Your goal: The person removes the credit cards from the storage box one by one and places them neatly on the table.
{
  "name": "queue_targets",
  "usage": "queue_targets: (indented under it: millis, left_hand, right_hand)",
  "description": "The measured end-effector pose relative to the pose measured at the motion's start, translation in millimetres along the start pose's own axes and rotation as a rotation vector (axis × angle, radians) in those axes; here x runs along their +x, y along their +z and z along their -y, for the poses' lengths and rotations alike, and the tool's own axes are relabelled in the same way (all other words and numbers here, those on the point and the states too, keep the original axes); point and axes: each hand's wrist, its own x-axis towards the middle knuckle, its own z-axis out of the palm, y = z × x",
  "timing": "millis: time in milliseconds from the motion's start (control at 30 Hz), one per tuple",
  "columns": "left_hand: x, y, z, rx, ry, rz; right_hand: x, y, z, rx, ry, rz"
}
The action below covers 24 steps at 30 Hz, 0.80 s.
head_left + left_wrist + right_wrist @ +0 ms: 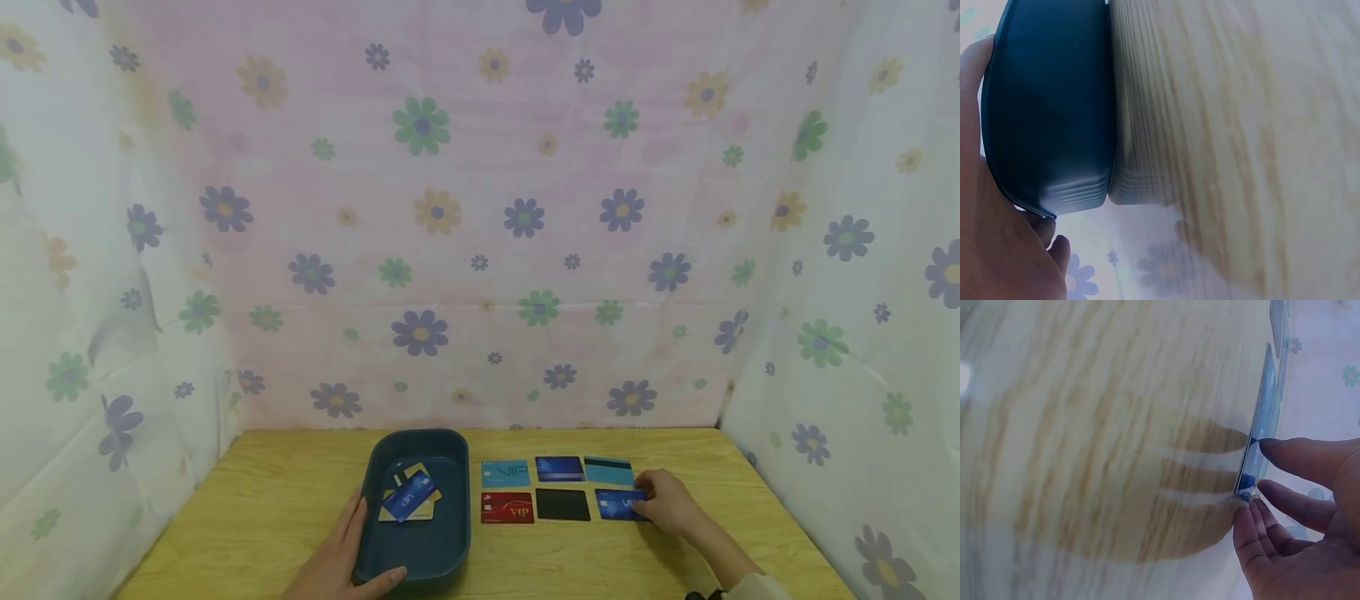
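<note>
My right hand (669, 502) pinches the right end of a blue VIP card (615, 503), the thumb on its face and the other fingers at its edge. The card lies low over the table at the right end of the front row. To its left are a black card (562, 505) and a red VIP card (506, 508). Behind these lie a light blue VIP card (495, 475), a dark blue card (558, 467) and a light blue striped card (609, 473). My left hand (333, 554) holds a dark teal tray (416, 554) by its left side, thumb over the near rim.
Inside the tray a blue card (410, 498) lies across gold-coloured cards (388, 510). The wood-grain table (225, 517) is glossy and reflects the right hand. Flowered cloth (480, 367) hangs behind the table and along both sides.
</note>
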Motion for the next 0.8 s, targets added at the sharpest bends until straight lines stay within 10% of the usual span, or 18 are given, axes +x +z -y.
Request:
queue_targets:
  millis: [800]
  left_hand:
    - [0.2,-2.0,-2.7,-0.017,-0.007,0.01]
  right_hand:
    - [4.1,-1.0,-4.1,0.036,0.011,0.051]
